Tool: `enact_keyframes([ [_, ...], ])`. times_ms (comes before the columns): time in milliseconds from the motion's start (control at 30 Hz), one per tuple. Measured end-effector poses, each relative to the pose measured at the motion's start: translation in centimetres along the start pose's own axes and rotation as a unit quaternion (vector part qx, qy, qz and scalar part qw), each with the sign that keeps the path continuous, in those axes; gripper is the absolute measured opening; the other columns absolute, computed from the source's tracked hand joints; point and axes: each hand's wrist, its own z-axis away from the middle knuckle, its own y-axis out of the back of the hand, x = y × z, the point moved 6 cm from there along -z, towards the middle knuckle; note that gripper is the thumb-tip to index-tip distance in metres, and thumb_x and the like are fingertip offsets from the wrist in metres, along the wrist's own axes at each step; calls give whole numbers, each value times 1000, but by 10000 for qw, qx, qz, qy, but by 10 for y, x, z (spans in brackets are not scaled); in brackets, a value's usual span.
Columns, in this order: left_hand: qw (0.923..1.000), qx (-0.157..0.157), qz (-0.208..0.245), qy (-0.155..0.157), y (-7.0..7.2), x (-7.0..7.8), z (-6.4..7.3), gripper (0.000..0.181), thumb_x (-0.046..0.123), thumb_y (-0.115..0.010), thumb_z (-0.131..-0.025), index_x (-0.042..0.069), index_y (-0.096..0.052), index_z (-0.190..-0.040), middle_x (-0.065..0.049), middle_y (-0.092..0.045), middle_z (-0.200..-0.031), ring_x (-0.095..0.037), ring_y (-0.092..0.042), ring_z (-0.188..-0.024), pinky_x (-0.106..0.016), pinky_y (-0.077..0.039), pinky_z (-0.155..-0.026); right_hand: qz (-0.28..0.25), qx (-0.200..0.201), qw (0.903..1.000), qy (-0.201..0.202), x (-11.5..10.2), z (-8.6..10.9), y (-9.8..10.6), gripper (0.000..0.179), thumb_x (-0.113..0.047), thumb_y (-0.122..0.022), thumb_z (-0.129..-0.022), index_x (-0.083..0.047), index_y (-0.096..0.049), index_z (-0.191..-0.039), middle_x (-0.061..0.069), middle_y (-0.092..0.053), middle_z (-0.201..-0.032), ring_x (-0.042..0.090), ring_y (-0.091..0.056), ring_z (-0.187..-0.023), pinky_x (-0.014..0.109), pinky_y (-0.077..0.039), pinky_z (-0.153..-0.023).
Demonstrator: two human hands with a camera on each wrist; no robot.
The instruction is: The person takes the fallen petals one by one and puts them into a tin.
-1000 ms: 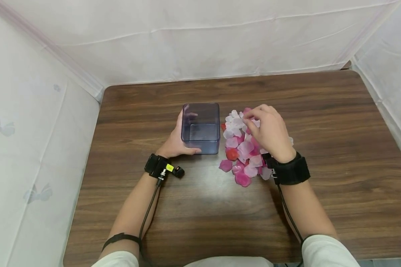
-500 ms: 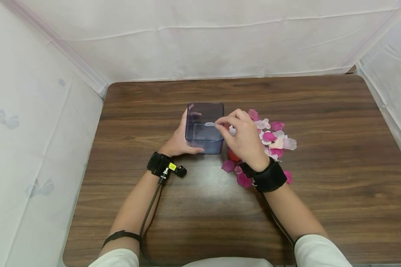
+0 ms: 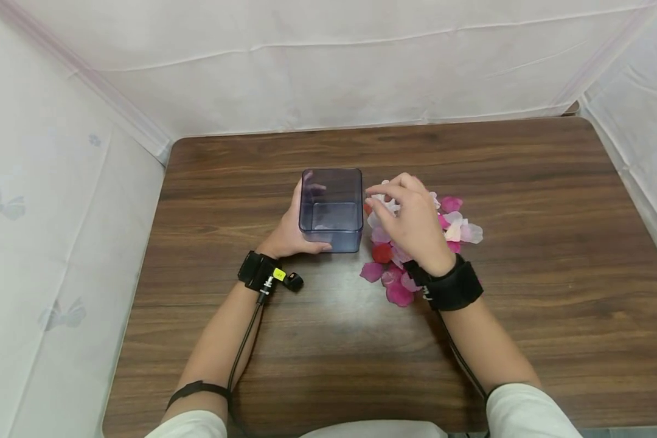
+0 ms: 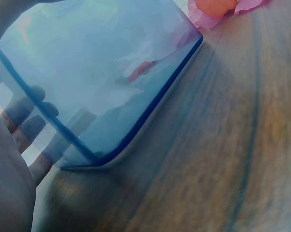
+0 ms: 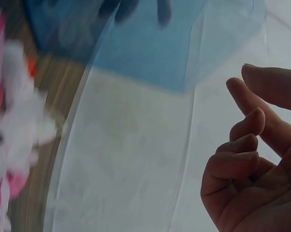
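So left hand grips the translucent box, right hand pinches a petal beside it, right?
Not the pinch: the right hand holds nothing, as the right wrist view shows. It's beside the translucent box, which the left hand does grip.

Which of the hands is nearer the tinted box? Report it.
Left. The left hand grips the tinted box round its left side; the right hand is apart, just off its right side.

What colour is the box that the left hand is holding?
The box is see-through and smoky blue-grey; the head view shows it best.
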Motion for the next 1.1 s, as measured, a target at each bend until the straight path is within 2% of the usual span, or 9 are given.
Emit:
enact_keyframes([
  [133,10000,-21,17,31,0,-2,0,139,-6,-89,-61,14,6,-160,-28,-28,-152,-50,-33,-135,-64,-28,-111,457,-260,9977,-430,27,-1,14,18,-12,-76,-91,-2,-78,-107,13,-62,-89,28,-53,-82,39,-42,-73],
  [233,10000,-23,52,18,0,-2,0,139,-7,-89,-61,13,6,-160,-29,-27,-152,-52,-33,-134,-65,-28,-110,986,-677,9904,-698,47,0,20,18,-8,-73,-92,0,-77,-107,16,-62,-91,32,-54,-85,44,-45,-75],
  [333,10000,-6,36,12,1,-2,-1,139,-6,-90,-61,13,6,-160,-29,-27,-152,-53,-33,-133,-66,-30,-109,1345,-1116,9814,-799,61,1,20,17,-4,-73,-90,1,-76,-106,18,-62,-92,34,-56,-87,48,-48,-76],
  [500,10000,4,-30,20,2,-2,-1,140,-3,-91,-60,14,4,-160,-28,-29,-151,-49,-35,-132,-63,-31,-109,1440,-1837,9703,-642,67,3,0,17,-10,-79,-87,0,-77,-101,16,-66,-91,31,-57,-86,45,-53,-76],
  [600,10000,4,-67,35,1,-2,0,139,-2,-92,-60,15,3,-160,-24,-31,-151,-44,-38,-133,-57,-33,-110,1583,-2072,9635,-598,67,7,-16,23,-20,-82,-85,-1,-77,-97,14,-69,-87,30,-58,-84,43,-55,-72],
  [700,9999,-11,-113,25,1,-2,0,138,-2,-92,-59,15,1,-160,-22,-32,-151,-40,-38,-133,-54,-34,-111,1806,-2019,9602,-680,68,10,-24,21,-21,-80,-85,-1,-77,-93,14,-68,-85,31,-59,-83,44,-56,-68],
  [800,9999,-25,-116,-32,0,-1,-1,138,-3,-92,-60,14,2,-160,-24,-32,-150,-42,-37,-133,-55,-33,-110,1866,-1841,9619,-772,69,11,-24,15,-14,-75,-88,0,-77,-90,15,-68,-85,32,-61,-83,45,-56,-70],
  [933,9999,-20,-118,-59,1,-2,-2,139,-3,-92,-59,14,2,-160,-26,-31,-150,-42,-37,-133,-55,-32,-111,1825,-1647,9660,-795,67,9,-18,13,-9,-70,-90,3,-77,-90,17,-68,-89,34,-63,-84,46,-56,-73],
  [1100,10000,-8,-40,-71,2,-4,0,138,-4,-91,-59,13,2,-160,-28,-31,-150,-45,-36,-133,-59,-31,-111,1751,-1321,9713,-924,61,7,-4,14,-10,-70,-91,3,-76,-92,17,-67,-91,33,-62,-85,48,-57,-69],
])
